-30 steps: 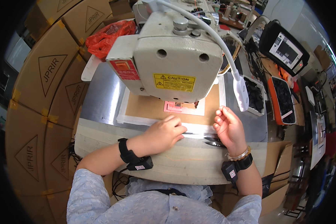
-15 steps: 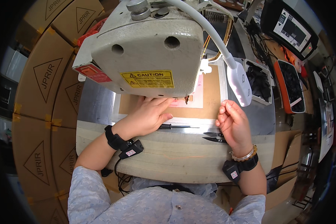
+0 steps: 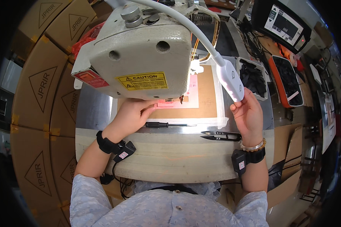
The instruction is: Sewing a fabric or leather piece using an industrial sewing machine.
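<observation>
My left hand (image 3: 130, 118) reaches in under the front of a grey sewing machine head (image 3: 140, 56). Its thumb and fingers come together at the left edge of a pink template sheet (image 3: 193, 92), which lies on a brown board (image 3: 208, 102). The machine head partly covers those fingers, so what they pinch cannot be made out. My right hand (image 3: 248, 115) is raised, its fingers bent and closed on the lower end of a white lit lamp (image 3: 230, 80) on a bendable neck. A black-handled screwdriver (image 3: 157, 124) and black thread snips (image 3: 221, 135) lie in front of the board.
At the right stand a white box of black pieces (image 3: 253, 77) and an orange-rimmed tray (image 3: 288, 81). A control screen (image 3: 286, 24) is behind them. Stacked cartons (image 3: 36, 87) line the left side. The table's pale rounded front edge (image 3: 174, 159) is close to my body.
My right hand has moved up and right from above the snips to the lamp. My left hand has drawn its thumb and fingers together, uncovering the screwdriver handle. The view has shifted slightly.
</observation>
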Motion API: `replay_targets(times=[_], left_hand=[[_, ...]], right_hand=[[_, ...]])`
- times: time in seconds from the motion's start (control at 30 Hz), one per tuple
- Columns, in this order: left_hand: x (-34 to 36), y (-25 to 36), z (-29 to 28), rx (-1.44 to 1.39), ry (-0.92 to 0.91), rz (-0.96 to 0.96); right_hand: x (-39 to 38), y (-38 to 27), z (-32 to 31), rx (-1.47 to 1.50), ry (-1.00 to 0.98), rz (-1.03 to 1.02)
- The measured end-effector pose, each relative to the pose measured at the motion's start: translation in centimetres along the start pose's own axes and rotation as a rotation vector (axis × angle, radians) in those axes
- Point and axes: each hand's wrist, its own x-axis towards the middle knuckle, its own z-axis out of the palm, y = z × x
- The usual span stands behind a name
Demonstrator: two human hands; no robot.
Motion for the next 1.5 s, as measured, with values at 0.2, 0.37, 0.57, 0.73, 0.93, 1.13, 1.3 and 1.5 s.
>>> replay_targets(times=[0.2,0.37,0.57,0.73,0.93,1.13,1.3,1.5], left_hand=[[-0.1,-2.0,2.3,0.071,-0.059,-0.114],[0.3,-4.3,1.7,0.243,0.188,-0.057],[-0.7,-1.8,-2.8,0.056,-0.010,-0.351],[-1.0,3.6,-4.0,-0.082,-0.258,-0.335],[-0.8,6.3,-3.9,-0.148,-0.338,-0.185],[-0.6,7.2,-2.7,-0.220,-0.324,-0.040],[-0.7,8.0,-1.7,-0.229,-0.363,-0.029],[-1.1,8.3,-1.2,-0.234,-0.382,0.013]], right_hand=[[0.2,-2.7,-1.3,-0.042,0.032,-0.116],[1.8,-6.1,-3.3,-0.225,0.210,-0.205],[6.7,-6.9,-5.0,-1.178,0.225,-0.183],[10.4,-6.1,-4.4,-1.846,0.240,-0.546],[10.5,-6.6,-2.8,-1.927,0.282,-0.446],[8.6,-7.6,-2.8,-1.757,0.172,-0.689],[7.8,-6.9,-3.2,-1.875,0.124,-0.528],[7.7,-7.3,-4.0,-1.731,0.197,-0.703]])
